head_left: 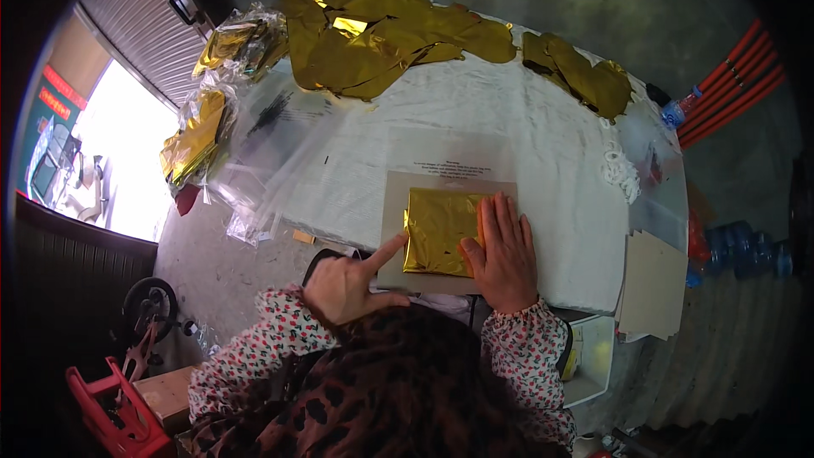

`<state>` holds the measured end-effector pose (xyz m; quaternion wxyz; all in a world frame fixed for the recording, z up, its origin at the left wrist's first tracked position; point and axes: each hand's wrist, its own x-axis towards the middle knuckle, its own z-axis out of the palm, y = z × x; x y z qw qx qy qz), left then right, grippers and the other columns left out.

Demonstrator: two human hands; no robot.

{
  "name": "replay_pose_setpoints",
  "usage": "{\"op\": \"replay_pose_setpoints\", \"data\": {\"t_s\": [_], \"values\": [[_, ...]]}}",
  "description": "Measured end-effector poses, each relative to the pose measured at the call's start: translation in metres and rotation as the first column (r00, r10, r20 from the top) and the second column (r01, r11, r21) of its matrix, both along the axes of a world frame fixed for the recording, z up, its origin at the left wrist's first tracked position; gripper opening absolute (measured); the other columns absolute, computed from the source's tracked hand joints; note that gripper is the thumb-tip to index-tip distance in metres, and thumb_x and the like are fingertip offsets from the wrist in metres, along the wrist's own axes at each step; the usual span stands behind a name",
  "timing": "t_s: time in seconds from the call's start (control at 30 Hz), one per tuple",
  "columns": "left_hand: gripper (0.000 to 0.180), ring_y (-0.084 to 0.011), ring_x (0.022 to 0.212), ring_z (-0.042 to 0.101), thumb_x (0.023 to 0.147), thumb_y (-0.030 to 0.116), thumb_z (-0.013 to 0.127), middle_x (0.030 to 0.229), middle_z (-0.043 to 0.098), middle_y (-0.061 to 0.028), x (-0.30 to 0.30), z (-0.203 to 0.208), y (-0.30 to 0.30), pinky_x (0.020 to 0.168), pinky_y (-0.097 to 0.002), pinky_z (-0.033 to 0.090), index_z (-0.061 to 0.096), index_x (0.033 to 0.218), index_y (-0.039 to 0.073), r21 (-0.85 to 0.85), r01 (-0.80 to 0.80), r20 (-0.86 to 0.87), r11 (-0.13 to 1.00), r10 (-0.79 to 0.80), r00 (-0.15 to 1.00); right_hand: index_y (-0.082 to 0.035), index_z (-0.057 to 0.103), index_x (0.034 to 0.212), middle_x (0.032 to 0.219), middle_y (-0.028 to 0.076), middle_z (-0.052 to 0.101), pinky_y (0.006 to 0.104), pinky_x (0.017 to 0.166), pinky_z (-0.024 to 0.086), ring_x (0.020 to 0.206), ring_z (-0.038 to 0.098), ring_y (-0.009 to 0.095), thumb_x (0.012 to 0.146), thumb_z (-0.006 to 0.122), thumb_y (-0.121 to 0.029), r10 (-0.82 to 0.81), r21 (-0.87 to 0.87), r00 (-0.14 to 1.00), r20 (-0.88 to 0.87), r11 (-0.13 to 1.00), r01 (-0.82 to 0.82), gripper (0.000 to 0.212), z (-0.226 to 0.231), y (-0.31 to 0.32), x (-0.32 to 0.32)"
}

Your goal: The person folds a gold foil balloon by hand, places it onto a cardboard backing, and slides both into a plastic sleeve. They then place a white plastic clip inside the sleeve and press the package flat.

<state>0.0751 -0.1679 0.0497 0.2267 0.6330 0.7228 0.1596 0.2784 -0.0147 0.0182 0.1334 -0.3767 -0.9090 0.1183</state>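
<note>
Left hand (348,284): index finger out, tip pinning left edge of folded gold foil (437,231), grip holding nothing. Right hand (502,253): flat, open on foil's right side, pressing it onto card (392,203). Looks like crease-flattening; next move needs firm, even pressure.

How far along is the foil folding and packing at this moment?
Done: one gold foil sheet lies folded into a flat square on a grey card. In hand: the right hand presses flat on it while the left hand points a finger at its left edge. Left: crumpled gold foil heaped at the table's far side, and clear bags lying unfilled.
</note>
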Motion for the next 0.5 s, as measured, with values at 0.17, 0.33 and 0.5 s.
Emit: {"op": "replay_pose_setpoints", "data": {"t_s": [0.17, 0.33, 0.5], "values": [[0.094, -0.0328, 0.059, 0.061, 0.073, 0.061, 0.068, 0.067, 0.060, -0.0147, -0.028, 0.007, 0.013, 0.060, -0.0415, 0.049, 0.028, 0.148, 0.020, -0.032, 0.272, -0.152, 0.962, -0.273, 0.950, -0.004, 0.031, 0.145, 0.150, 0.019, 0.028, 0.0483, 0.113, 0.020, 0.140, 0.027, 0.032, 0.097, 0.039, -0.047, 0.004, -0.005, 1.000, 0.000, 1.000, -0.004, 0.065, -0.001, 0.001, 0.001], [0.097, -0.0285, 0.064, 0.060, 0.069, 0.069, 0.062, 0.070, 0.058, -0.0110, -0.026, 0.017, 0.018, 0.060, -0.0404, 0.048, 0.033, 0.147, 0.020, -0.074, 0.322, -0.323, 0.944, -0.329, 0.888, -0.003, 0.031, 0.145, 0.150, 0.020, 0.028, 0.0481, 0.113, 0.020, 0.140, 0.027, 0.033, 0.097, 0.038, -0.048, 0.004, 0.008, 1.000, 0.017, 1.000, -0.004, 0.066, 0.000, 0.001, 0.002], [0.096, -0.0255, 0.066, 0.063, 0.071, 0.073, 0.056, 0.065, 0.057, -0.0148, -0.025, 0.030, 0.023, 0.064, -0.0418, 0.050, 0.036, 0.145, 0.014, -0.011, 0.432, -0.546, 0.902, -0.367, 0.753, -0.002, 0.032, 0.144, 0.149, 0.020, 0.029, 0.0482, 0.112, 0.022, 0.138, 0.028, 0.034, 0.096, 0.041, -0.048, 0.008, 0.020, 1.000, 0.023, 1.000, -0.008, 0.066, 0.000, 0.001, 0.001]]}}
